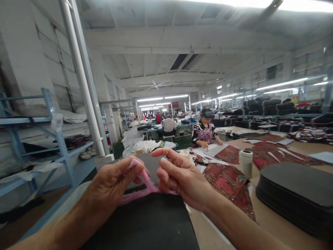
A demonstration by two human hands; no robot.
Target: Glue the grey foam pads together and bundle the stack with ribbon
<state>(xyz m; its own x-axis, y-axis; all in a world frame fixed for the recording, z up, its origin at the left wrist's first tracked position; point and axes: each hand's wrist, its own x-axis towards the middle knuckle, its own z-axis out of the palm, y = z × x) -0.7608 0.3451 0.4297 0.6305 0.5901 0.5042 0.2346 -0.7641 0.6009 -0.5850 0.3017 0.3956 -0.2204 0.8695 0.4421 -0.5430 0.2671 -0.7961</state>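
A pink fabric strip (135,197) runs along the far edge of a black panel (145,222), which may be the top of a stack. One end of the strip rises into my left hand (114,180), pinched between thumb and fingers. My right hand (179,173) has its lower fingers curled at the strip where its parts meet, just above the black edge. The thumb of that hand is bent, and its index finger points out to the left. Part of the strip is hidden behind the right fingers.
To the right stands a stack of black rounded panels (296,184). A pale lidded bottle (246,165) and red patterned fabric (226,184) are on the table. Across it, a co-worker (204,130) handles a yellow tool. Blue shelving (62,149) and a pole (83,76) rise at left.
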